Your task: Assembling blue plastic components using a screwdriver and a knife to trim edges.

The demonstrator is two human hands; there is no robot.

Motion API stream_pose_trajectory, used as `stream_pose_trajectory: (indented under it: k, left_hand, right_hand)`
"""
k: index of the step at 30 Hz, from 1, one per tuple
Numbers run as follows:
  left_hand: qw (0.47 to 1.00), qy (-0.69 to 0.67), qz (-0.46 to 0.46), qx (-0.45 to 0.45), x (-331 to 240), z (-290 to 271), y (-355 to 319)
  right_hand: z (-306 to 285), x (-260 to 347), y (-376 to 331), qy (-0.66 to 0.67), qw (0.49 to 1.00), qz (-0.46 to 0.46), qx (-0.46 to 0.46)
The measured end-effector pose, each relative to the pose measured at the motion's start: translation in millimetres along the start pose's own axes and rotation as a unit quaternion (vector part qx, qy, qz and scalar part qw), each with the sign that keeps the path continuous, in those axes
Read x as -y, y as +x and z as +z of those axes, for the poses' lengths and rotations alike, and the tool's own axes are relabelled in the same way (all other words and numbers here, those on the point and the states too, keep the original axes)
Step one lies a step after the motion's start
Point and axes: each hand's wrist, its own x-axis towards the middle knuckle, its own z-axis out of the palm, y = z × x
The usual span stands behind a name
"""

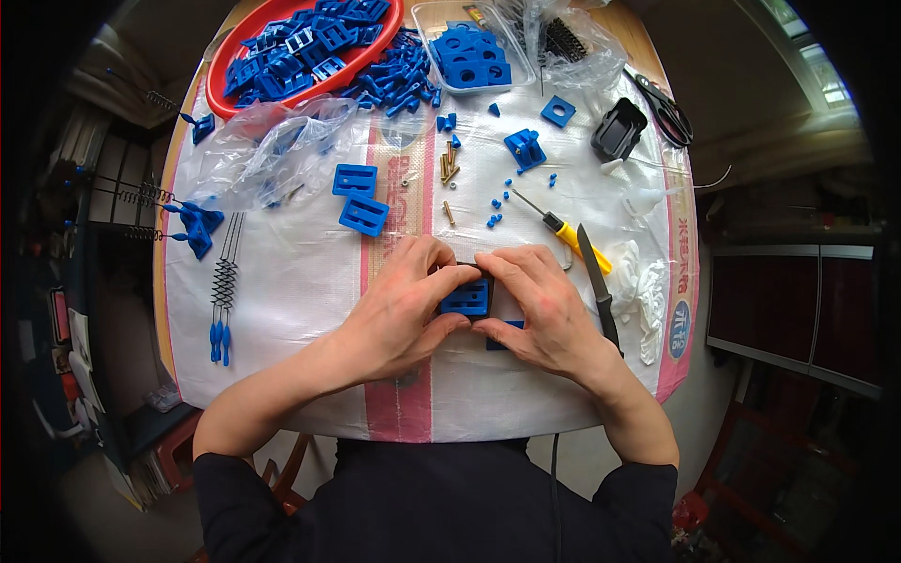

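Both hands are closed on a blue slotted plastic block near the middle of the table, with a dark edge showing around it. My left hand grips its left side, thumb and index finger bent against it. From the other side my right hand presses with its fingertips and thumb. Partly under the right hand lies a flat blue piece. Two more slotted blue blocks rest beyond the left hand. Right of the right hand are a yellow-handled screwdriver and a black-handled knife.
A red basin of blue parts stands at the far left, beside a clear tub of blue plates. Brass screws lie centrally. Scissors and a black box sit far right. Black spring wires lie left.
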Motion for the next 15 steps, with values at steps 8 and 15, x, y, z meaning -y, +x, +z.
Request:
stream_pose_trajectory:
  k: [8,15]
  left_hand:
    - [0.998,-0.032,0.006,-0.049,-0.5,-2.9,0.3]
    - [0.999,-0.014,0.014,-0.032,7.5,-1.0,-1.0]
  right_hand:
    - [-4.6,2.0,5.5,0.012,1.000,0.009,0.012]
    - [-1.6,0.2,7.8,0.031,0.999,0.010,0.022]
